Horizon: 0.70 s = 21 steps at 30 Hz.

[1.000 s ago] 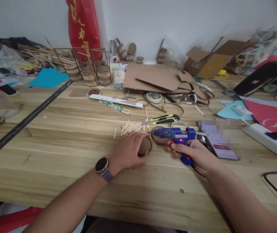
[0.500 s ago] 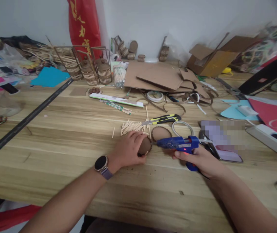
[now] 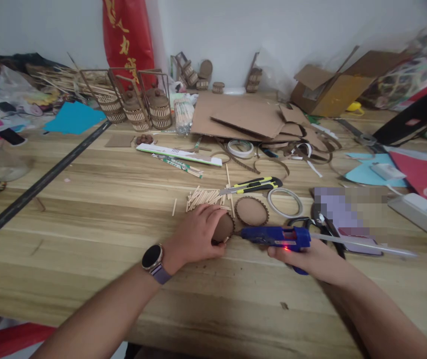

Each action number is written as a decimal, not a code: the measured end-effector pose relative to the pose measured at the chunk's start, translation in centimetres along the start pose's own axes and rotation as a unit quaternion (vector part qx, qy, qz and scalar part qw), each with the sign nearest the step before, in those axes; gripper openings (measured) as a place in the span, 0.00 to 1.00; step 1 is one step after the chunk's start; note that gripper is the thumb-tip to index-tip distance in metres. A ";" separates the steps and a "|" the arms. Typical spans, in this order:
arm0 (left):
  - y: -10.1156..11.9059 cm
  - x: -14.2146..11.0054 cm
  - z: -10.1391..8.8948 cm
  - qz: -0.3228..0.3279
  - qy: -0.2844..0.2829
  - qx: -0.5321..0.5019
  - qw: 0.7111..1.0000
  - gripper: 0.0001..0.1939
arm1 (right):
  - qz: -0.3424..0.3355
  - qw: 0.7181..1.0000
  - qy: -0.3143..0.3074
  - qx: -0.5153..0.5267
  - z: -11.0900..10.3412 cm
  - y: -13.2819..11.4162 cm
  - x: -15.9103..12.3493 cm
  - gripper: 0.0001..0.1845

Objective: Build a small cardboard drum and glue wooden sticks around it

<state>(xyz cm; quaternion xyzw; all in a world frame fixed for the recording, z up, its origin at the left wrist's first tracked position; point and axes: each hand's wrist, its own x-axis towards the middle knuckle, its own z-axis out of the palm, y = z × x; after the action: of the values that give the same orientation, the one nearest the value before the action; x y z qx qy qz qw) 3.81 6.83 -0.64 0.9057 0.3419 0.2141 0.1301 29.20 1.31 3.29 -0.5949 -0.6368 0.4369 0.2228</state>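
Note:
My left hand point(image 3: 199, 233) curls around the left side of a round brown cardboard piece point(image 3: 224, 227) with a ridged rim, its fingers closed on the edge. In my right hand point(image 3: 311, 257) is a blue hot glue gun point(image 3: 273, 236), its small red light on and a clear glue stick point(image 3: 366, 243) jutting from the back. The gun's nozzle is at the right rim of the held piece; whether it touches, I cannot tell. A second round cardboard piece point(image 3: 252, 211) lies just behind. Short wooden sticks point(image 3: 203, 197) are heaped beyond my left fingers.
A yellow-black utility knife point(image 3: 254, 185) and a roll of tape point(image 3: 285, 202) lie behind the gun. To the right are scissors point(image 3: 301, 223), a phone point(image 3: 348, 224) and a white power strip point(image 3: 421, 217). Cardboard sheets point(image 3: 243, 114) and small stick-sided buckets point(image 3: 160, 112) stand farther back.
The glue gun has dropped slightly toward me and levelled along the held piece's right rim; its glue stick now shows fully. My left hand keeps its grip. The view has shifted a little.

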 end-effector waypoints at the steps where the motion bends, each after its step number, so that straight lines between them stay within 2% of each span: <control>1: 0.0 0.0 0.0 -0.001 0.001 -0.001 1.000 0.32 | -0.011 1.000 -0.003 -0.012 0.0 -0.1 0.0 0.16; 8: -0.1 0.0 0.1 0.001 0.005 -0.001 1.000 0.33 | -0.022 0.996 -0.021 -0.078 0.4 0.4 0.0 0.18; 14: -0.1 0.0 0.0 -0.001 0.004 -0.001 1.000 0.33 | -0.061 0.991 -0.008 -0.120 0.7 -0.4 -0.1 0.17; 21: -0.1 0.0 -0.1 -0.007 -0.002 -0.006 1.000 0.33 | -0.060 0.989 0.007 -0.134 1.1 -0.6 -0.2 0.18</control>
<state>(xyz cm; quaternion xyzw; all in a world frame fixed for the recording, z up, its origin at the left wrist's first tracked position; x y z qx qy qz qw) 3.74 6.88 -0.60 0.9027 0.3469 0.2137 0.1381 28.00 0.82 3.25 -0.5835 -0.7225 0.3290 0.1710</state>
